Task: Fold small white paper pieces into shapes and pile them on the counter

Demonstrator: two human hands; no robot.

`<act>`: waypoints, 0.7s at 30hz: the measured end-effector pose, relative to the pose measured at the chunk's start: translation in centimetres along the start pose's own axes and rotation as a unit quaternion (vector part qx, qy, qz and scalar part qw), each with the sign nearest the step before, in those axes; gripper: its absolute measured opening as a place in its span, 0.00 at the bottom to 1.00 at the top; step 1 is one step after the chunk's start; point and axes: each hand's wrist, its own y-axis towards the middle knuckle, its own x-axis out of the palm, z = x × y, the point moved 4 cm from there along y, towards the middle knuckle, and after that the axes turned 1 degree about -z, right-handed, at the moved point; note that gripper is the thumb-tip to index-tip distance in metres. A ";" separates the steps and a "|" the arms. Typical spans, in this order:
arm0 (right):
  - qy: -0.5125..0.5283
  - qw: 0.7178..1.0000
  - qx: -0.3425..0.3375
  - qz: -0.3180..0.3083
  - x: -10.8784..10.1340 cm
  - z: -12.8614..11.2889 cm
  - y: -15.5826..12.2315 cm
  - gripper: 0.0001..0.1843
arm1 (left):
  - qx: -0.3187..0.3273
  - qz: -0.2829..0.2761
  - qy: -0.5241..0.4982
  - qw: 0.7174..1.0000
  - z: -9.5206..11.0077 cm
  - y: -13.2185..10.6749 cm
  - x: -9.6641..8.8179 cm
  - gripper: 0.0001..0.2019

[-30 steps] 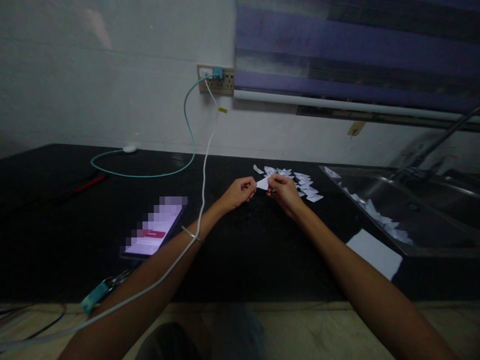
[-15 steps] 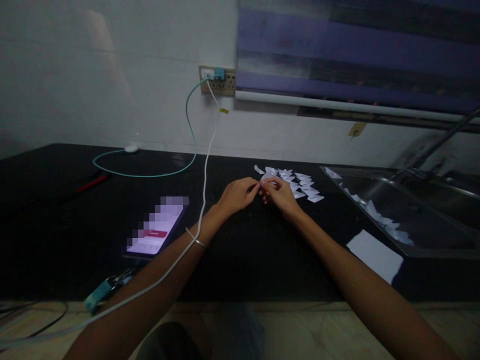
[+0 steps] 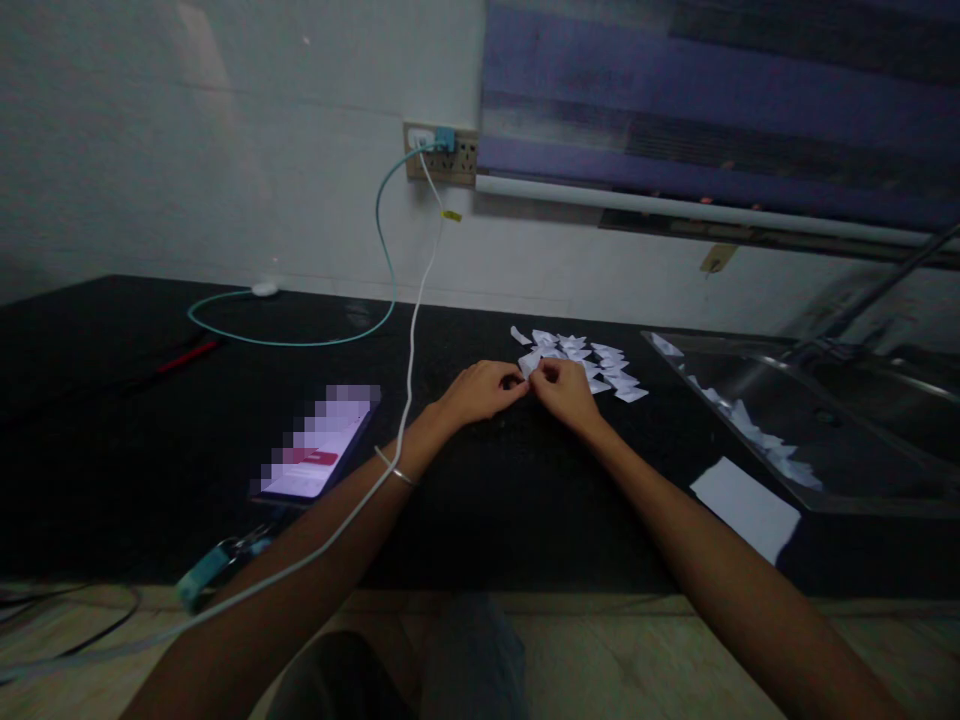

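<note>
My left hand (image 3: 481,390) and my right hand (image 3: 564,390) meet fingertip to fingertip over the black counter (image 3: 480,500). Both are closed in a pinch on a small white paper piece (image 3: 529,364) between them. Just behind the hands lies a heap of several small folded white paper pieces (image 3: 592,362). A thin bangle sits on my left wrist.
A lit phone (image 3: 319,455) lies left of my left arm, and a white cable (image 3: 409,330) runs from the wall socket (image 3: 441,155) across that arm. A teal cable (image 3: 300,335) loops at the back. A white sheet (image 3: 745,508) lies right, beside a steel sink (image 3: 810,420) holding paper scraps.
My hands have come closer together and lower toward the counter. The white piece, held up and showing a second ago, is now mostly covered by my fingers.
</note>
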 end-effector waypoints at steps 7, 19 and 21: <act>-0.056 0.996 -0.064 0.002 -0.4 -1.5 -0.5 0.15 | -0.111 -0.043 -0.320 0.940 -2.1 0.7 0.5 0.32; -0.161 0.983 -0.079 -0.022 0.6 -2.2 -1.2 0.11 | -0.098 -0.078 -0.355 0.926 -3.5 1.7 1.5 0.34; -0.193 0.978 -0.075 -0.013 0.5 -2.6 -1.4 0.10 | -0.105 -0.077 -0.359 0.924 -3.1 1.6 1.3 0.34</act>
